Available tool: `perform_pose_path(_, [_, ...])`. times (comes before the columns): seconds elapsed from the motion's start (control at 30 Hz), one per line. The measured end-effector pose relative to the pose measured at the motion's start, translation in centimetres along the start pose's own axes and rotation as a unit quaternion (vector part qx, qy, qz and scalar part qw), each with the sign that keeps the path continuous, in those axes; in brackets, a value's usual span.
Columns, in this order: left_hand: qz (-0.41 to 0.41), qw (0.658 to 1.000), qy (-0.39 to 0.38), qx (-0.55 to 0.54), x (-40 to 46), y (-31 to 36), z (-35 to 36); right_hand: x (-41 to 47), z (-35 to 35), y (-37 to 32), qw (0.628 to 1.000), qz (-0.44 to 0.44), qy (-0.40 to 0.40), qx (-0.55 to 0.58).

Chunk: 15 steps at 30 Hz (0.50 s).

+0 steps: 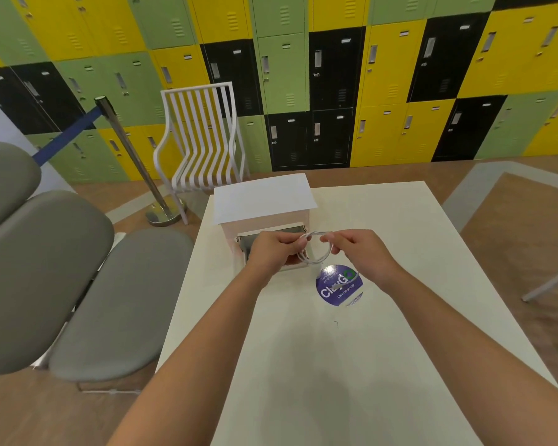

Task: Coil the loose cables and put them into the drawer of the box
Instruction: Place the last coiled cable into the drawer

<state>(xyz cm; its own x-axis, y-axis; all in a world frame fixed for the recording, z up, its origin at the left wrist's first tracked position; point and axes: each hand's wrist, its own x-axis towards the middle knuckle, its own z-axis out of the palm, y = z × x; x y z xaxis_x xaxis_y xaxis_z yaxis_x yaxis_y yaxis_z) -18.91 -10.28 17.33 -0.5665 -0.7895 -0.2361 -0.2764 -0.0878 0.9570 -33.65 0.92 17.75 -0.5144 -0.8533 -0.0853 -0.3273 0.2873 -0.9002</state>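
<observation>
A thin white cable (318,252) is looped into a small coil between both hands, above the table. My left hand (276,251) pinches the coil's left side. My right hand (356,249) grips its right side, and a loose tail with a plug (347,282) hangs down over a sticker. Just behind the hands stands a small white box (261,196) with a flat white top. Its drawer (248,244) is pulled out toward me, with a dark interior, partly hidden by my left hand.
The white table (351,365) carries a round blue sticker (331,292) to the right of the drawer. Grey padded seats (78,284) line the left. A white slatted chair (203,140) and a barrier post (132,159) stand beyond the table, before coloured lockers.
</observation>
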Motion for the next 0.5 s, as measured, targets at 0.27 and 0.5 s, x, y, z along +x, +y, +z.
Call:
perform_pose_path(0.27, [-0.039,0.988,0.033,-0.148,-0.2,-0.3,-0.2,0.2,0.9,4.0,0.999,0.02,0.032,-0.014])
perform_pose_path(0.5, [-0.057,0.982,-0.005,-0.182,-0.2,-0.3,0.2,0.7,2.2,5.4,0.993,0.103,0.005,0.053])
